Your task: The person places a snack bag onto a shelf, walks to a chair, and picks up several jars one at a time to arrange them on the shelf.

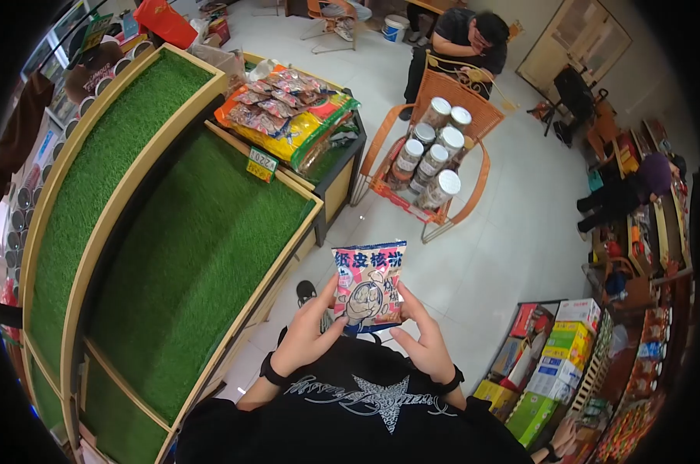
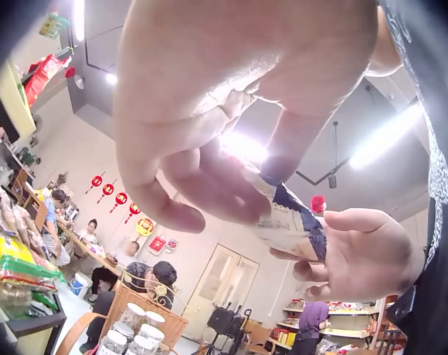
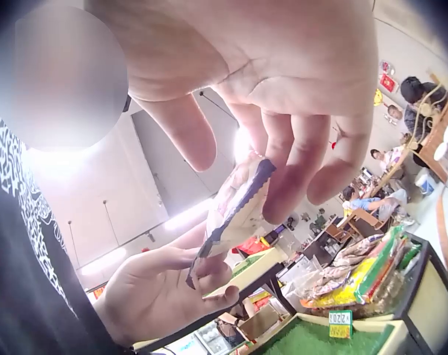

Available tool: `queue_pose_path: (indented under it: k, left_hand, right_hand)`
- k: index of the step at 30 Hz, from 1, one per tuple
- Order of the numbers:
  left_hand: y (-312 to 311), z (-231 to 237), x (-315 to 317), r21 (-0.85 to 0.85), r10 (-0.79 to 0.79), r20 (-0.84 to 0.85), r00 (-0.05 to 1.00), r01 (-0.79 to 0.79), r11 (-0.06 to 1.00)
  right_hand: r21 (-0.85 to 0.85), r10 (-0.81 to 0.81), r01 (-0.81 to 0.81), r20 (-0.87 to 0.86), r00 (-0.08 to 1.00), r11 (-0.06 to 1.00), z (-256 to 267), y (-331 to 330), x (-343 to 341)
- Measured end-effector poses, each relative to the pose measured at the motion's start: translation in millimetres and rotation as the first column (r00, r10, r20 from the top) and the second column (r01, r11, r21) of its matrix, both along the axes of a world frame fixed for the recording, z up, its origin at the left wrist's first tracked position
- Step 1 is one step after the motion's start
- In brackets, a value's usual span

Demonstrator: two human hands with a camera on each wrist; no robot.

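Observation:
A small snack packet point(image 1: 371, 288), pink and beige with dark blue top and bottom bands, is held upright in front of the chest. Large dark Chinese characters and a cartoon figure face up at me. My left hand point(image 1: 309, 329) grips its left side, thumb at the lower front corner and fingers behind. On the opposite edge, my right hand point(image 1: 427, 334) holds the packet with its fingers, the thumb standing off near the bottom corner. In the right wrist view the packet point(image 3: 235, 203) shows edge-on, between the right fingers and the left hand point(image 3: 161, 292).
Left is a wooden display stand point(image 1: 211, 255) lined with green turf. Bagged snacks point(image 1: 276, 108) with a price sign point(image 1: 262, 164) lie behind it. White-lidded jars point(image 1: 435, 155) fill a wicker chair point(image 1: 458, 100). A seated person point(image 1: 466, 46) is beyond; stacked boxes point(image 1: 555, 359) stand right.

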State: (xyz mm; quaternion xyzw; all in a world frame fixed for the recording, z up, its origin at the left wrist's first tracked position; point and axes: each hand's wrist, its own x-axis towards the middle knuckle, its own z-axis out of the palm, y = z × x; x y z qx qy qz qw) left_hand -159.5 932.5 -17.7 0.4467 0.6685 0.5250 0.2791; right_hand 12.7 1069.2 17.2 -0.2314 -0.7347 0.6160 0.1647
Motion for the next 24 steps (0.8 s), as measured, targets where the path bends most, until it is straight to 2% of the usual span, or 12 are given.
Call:
queue_pose_path:
  k: [3, 10, 13, 19, 24]
  left_hand:
    - [15, -2, -24, 0.021, 0.004, 0.008, 1.0, -0.004, 1.0]
    - [50, 11, -102, 0.06, 0.067, -0.05, 0.996, -0.064, 0.996]
    - [57, 22, -136, -0.018, 0.015, -0.076, 0.997, -0.017, 1.0]
    - [68, 26, -188, -0.047, 0.051, -0.073, 0.996, -0.054, 0.997]
    - [77, 16, -203, -0.042, 0.197, -0.11, 0.974, -0.203, 0.978]
  right_hand:
    - [-0.027, 0.033, -0.033, 0.016, 0.999, 0.999, 0, 19, -25]
    - [0.06, 0.087, -0.085, -0.047, 0.995, 0.995, 11, 62, -107]
    - [0.049, 0.116, -0.113, -0.06, 0.991, 0.992, 10, 76, -142]
    - [-0.013, 0.144, -0.146, -0.096, 0.985, 0.989, 3, 90, -204]
    - [-0.086, 0.271, -0.277, -0.083, 0.959, 0.957, -12, 119, -244]
